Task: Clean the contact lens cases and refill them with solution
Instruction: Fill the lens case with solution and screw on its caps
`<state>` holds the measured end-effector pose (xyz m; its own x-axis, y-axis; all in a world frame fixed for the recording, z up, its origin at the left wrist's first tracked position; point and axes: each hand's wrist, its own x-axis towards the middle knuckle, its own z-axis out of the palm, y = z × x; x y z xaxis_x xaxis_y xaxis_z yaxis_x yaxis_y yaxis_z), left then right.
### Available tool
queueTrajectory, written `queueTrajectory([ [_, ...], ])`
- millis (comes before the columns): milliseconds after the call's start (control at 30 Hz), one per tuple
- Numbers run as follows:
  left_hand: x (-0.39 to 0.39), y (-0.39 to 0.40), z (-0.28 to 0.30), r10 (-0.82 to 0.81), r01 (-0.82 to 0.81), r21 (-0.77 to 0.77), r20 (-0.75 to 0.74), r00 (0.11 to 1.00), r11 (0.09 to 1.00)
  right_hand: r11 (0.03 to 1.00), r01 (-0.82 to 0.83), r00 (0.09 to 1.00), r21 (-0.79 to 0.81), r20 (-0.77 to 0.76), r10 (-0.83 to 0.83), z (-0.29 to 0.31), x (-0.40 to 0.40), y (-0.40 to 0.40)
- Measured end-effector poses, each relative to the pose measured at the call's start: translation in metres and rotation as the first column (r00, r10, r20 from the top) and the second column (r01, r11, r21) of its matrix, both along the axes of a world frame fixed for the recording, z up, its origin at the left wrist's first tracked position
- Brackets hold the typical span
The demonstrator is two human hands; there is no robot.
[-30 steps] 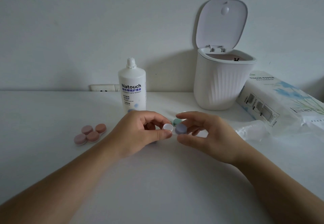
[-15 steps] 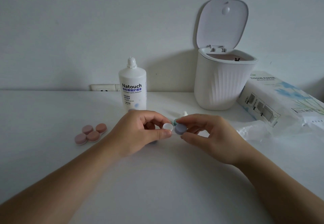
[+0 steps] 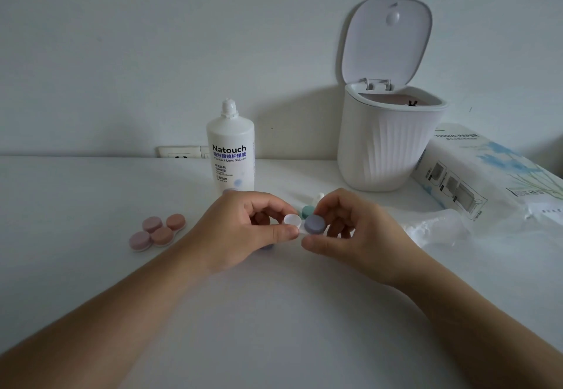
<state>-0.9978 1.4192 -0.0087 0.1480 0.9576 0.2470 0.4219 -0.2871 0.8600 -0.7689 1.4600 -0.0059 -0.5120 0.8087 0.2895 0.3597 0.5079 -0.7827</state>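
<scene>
We pinch the white case (image 3: 293, 221) in our left hand (image 3: 243, 230) above the table (image 3: 274, 312); our right hand (image 3: 353, 233) grips its round purple cap (image 3: 315, 224). The bottle (image 3: 230, 157) reads "Natouch Contact Lens Soluion"; the pack (image 3: 487, 172), "TISSUE PAPER".

Both forearms bare to the frame edge, left hand (image 3: 243, 230) and right hand (image 3: 356, 233) ungloved
</scene>
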Motion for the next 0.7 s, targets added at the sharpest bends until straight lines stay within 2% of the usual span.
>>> queueTrajectory([
  [167, -0.0006, 0.0009, -0.0005, 0.017, -0.017, -0.007, 0.016, 1.000, 1.000, 0.998, -0.064, 0.997, -0.012, -0.032, 0.063, 0.0001, 0.0042, -0.0003],
  [300, 0.0006, 0.0009, -0.0009, -0.006, 0.006, -0.009, 0.004, 1.000, 1.000, 1.000, -0.006, 0.999, -0.024, -0.032, 0.006, 0.0006, 0.0009, -0.0001],
  [467, -0.0001, 0.0012, 0.0002, 0.008, -0.008, -0.012, 0.008, 1.000, 1.000, 0.997, -0.060, 0.998, -0.040, -0.011, 0.060, 0.0012, 0.0051, -0.0003],
  [633, 0.0010, -0.0004, 0.0003, 0.001, -0.001, -0.016, -0.005, 1.000, 1.000, 0.998, 0.008, 0.999, -0.056, -0.038, -0.010, -0.0005, -0.0005, 0.0004],
  [700, 0.0006, 0.0000, 0.0007, 0.001, -0.001, -0.011, 0.001, 1.000, 1.000, 0.997, -0.022, 1.000, -0.075, -0.009, 0.021, 0.0007, 0.0006, 0.0003],
])
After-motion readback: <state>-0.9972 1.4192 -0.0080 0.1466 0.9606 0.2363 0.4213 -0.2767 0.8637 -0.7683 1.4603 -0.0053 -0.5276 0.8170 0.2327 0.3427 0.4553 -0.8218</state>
